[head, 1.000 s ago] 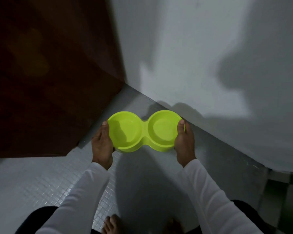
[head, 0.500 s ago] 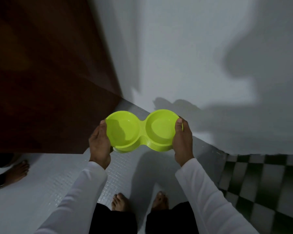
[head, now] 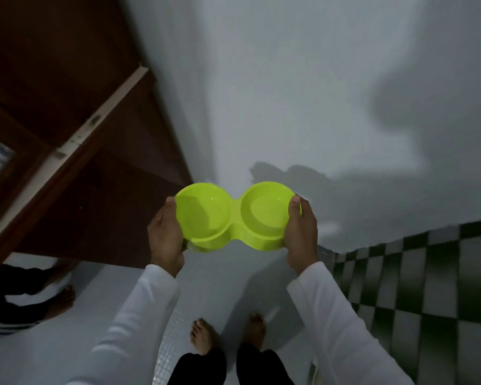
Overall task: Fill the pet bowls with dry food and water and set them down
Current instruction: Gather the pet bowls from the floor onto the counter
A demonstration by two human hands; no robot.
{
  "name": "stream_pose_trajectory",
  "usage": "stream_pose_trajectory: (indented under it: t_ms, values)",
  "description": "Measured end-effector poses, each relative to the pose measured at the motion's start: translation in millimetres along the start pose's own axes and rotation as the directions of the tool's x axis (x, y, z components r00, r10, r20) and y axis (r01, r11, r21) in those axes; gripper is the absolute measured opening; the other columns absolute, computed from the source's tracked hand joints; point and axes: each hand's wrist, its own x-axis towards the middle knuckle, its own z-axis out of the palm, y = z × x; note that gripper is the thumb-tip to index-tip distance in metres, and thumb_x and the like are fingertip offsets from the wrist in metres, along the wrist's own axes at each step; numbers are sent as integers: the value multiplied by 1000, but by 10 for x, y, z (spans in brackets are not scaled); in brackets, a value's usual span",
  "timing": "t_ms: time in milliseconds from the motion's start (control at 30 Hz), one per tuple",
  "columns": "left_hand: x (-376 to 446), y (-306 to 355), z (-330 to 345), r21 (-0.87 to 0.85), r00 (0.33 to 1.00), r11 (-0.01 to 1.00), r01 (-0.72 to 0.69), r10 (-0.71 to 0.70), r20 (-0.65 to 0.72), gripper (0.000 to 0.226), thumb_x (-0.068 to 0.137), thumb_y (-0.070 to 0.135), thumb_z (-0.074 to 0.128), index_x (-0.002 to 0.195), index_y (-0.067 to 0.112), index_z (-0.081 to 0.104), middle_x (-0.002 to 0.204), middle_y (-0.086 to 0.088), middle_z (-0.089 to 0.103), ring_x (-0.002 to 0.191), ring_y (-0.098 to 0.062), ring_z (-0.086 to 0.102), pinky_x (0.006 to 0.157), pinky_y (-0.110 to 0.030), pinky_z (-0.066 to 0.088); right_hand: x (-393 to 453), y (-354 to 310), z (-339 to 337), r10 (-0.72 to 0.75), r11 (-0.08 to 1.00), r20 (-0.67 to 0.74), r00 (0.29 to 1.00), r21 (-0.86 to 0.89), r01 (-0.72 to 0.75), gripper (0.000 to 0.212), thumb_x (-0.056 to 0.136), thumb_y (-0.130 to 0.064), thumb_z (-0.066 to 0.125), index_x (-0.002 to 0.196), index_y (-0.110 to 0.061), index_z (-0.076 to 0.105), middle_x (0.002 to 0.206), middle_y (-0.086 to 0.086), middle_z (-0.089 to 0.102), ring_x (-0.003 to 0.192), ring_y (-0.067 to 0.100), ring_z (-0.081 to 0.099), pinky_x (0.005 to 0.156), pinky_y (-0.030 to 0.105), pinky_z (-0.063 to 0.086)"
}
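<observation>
Nearest to you, at the bottom of the view, your two bare feet [head: 228, 336] stand on the pale floor [head: 67, 357], with dark trouser legs just above them in the frame. To the right of your feet the floor changes to dark and light checkered tiles [head: 428, 287]. At the near left edge another person's bare foot [head: 60, 300] rests on the pale floor, beside a dark garment.

Your arms reach forward in white sleeves [head: 139, 323]. Your left hand [head: 165, 236] grips the left end of the lime-green double pet bowl [head: 238, 215], thumb laid on the rim and fingers curled underneath. Your right hand [head: 301, 232] grips the right end the same way, thumb on top of the rim and the fingers hidden below. Between both hands the bowl is held up off the floor, roughly level, its two round wells side by side. Both wells look bare inside, showing only green plastic with a little glare.

Beyond the bowl on the left stands a dark brown wooden door [head: 75, 151], with a pale edge strip running diagonally across it. Farther off, and filling the right and centre, is a plain white wall [head: 289, 93], on which shadows of your hands and the bowl fall.
</observation>
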Motion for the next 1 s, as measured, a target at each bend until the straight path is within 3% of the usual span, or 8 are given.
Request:
stream_pose_trajectory:
  t_ms: [100,267,367,433,600,767,933,1000]
  values:
    - [-225,216,137,-21,999,999,-27,27,20,31,83,57,69,91,31,82,106,-5,79,109,-31,71,100,-60,54,-96,-270,-216,-10,1000,-23,1000,-2,10,35,107,-42,42,131,-26,60,118,-5,55,109,17,49,91,28,37]
    - [-497,494,372,-48,1000,999,-23,23,8,36,79,53,74,86,18,80,99,-3,80,102,-29,74,97,-58,57,-171,-594,-525,-28,1000,-69,997,8,29,37,106,-46,41,131,-26,60,133,5,60,114,22,53,91,30,38]
    - [-641,622,477,-60,999,998,-23,25,34,35,84,47,75,90,13,77,98,-3,79,101,-27,74,93,-50,60,-202,-712,-673,-22,999,-103,994,33,25,40,105,-48,42,133,-27,60,136,4,60,123,27,54,100,36,43]
    - [-734,707,544,-63,999,997,-34,37,36,27,90,39,74,85,13,74,91,0,77,89,-22,73,83,-38,59,-233,-795,-773,-13,997,-117,993,69,21,39,105,-50,43,133,-29,60,137,3,59,123,28,54,106,43,45]
    - [-977,835,725,-26,992,995,-97,98,76,20,97,33,69,88,16,70,88,6,71,72,-6,63,66,-24,51,-327,-966,-1079,-40,995,-159,986,87,55,41,104,-52,41,134,-30,59,136,2,59,122,27,55,108,46,45]
    - [-1188,928,905,-11,983,995,-95,95,158,35,92,36,72,112,7,74,109,-4,75,91,-17,70,89,-38,58,-441,-1057,-1375,-44,991,-254,966,115,75,42,103,-54,41,133,-30,59,135,4,59,121,29,55,106,48,46]
    - [-1334,980,1071,22,951,997,-74,63,303,24,95,41,69,100,18,69,111,-1,72,104,-23,69,90,-36,54,-684,-1090,-1643,8,984,-361,932,169,57,39,104,-52,41,133,-32,59,136,3,56,121,30,53,106,53,46]
    - [-1408,997,1115,50,932,997,-63,41,359,25,95,42,69,105,19,70,113,0,72,104,-22,68,94,-39,54,-810,-1075,-1732,23,980,-407,913,191,60,38,104,-51,41,133,-32,58,132,1,57,120,29,54,106,52,46]
